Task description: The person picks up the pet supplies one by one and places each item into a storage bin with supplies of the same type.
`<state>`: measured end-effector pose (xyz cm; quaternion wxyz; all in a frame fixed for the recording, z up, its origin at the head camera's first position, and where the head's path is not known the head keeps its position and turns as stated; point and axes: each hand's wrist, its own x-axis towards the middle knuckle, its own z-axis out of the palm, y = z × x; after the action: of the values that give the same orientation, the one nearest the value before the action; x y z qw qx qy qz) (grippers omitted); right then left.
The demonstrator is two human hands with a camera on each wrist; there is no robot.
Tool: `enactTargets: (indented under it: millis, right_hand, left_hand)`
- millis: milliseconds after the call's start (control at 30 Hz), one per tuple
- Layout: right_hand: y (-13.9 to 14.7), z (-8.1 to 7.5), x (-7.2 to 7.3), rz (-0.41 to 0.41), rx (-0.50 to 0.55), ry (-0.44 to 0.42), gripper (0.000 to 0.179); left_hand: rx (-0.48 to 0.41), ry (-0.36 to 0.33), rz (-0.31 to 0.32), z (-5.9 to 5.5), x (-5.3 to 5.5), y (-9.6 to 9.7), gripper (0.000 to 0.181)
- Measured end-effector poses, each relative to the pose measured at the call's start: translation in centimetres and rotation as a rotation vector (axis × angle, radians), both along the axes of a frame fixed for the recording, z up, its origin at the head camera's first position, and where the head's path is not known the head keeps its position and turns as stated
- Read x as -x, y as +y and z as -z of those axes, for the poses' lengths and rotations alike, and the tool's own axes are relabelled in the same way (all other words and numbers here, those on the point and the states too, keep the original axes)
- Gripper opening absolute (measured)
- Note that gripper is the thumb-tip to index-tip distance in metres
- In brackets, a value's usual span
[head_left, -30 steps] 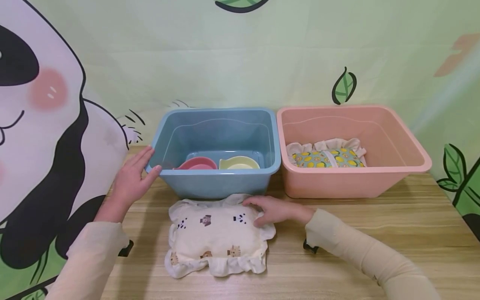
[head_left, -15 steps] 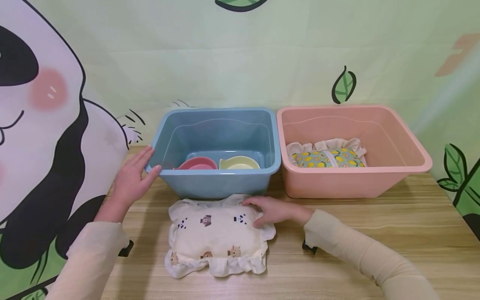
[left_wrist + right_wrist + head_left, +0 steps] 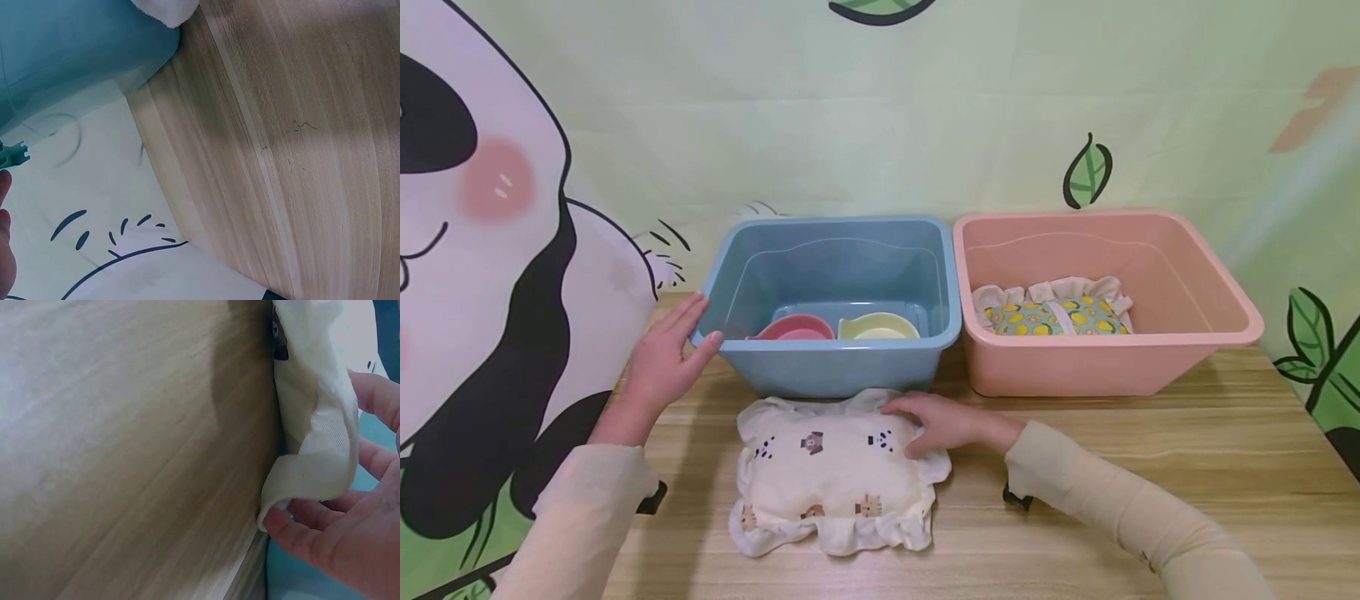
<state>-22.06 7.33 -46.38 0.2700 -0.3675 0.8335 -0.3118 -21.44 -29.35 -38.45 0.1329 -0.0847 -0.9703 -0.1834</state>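
Observation:
A small cream pillow (image 3: 838, 475) with animal prints and a ruffled white edge lies on the wooden table, in front of a blue tub (image 3: 838, 367). My right hand (image 3: 947, 421) holds the pillow's far right corner. In the right wrist view, the thumb side lies over the cloth while other fingers (image 3: 300, 540) reach beneath the ruffle (image 3: 319, 478). My left hand (image 3: 662, 358) rests against the front left corner of the blue tub, fingers fairly straight along its side and thumb at the front rim. Only bits of its fingertips show in the left wrist view.
Inside the blue tub are a pink dish (image 3: 797, 327) and a pale yellow dish (image 3: 880, 325). Right beside it stands a pink tub (image 3: 1060, 367) holding a ruffled lemon-print pillow (image 3: 1052, 317). Behind both tubs hangs a green printed backdrop (image 3: 865, 125).
My right hand and forearm have shifted very slightly left at the pillow's corner. The left hand, both tubs and the pillow stay where they were.

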Motion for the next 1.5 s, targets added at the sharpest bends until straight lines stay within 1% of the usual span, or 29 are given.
enactTargets:
  millis: [333, 500, 733, 1000, 1233, 1500]
  right_hand:
    - [-0.1, 0.3, -0.3, -0.005, 0.005, 0.063, 0.053]
    - [-0.3, 0.4, -0.3, 0.017, 0.000, 0.062, 0.048]
    - [-0.6, 0.8, -0.4, 0.017, 0.006, 0.130, 0.038]
    - [-0.9, 0.4, -0.5, 0.031, -0.011, 0.142, 0.032]
    - [-1.0, 0.5, -0.2, 0.051, -0.044, 0.140, 0.024]
    - [-1.2, 0.7, 0.1, 0.030, -0.063, 0.195, 0.020]
  left_hand:
    - [-0.001, 0.006, 0.000, 0.1, 0.1, 0.0, 0.058]
    - [0.002, -0.001, -0.005, 0.1, 0.1, -0.1, 0.058]
    - [-0.007, 0.018, -0.004, 0.3, 0.1, -0.2, 0.058]
    - [-0.006, 0.031, 0.006, 0.2, 0.1, 0.0, 0.058]
    - [-0.001, 0.026, 0.003, 0.1, 0.1, 0.0, 0.058]
    - [-0.006, 0.011, -0.001, 0.3, 0.1, -0.1, 0.058]
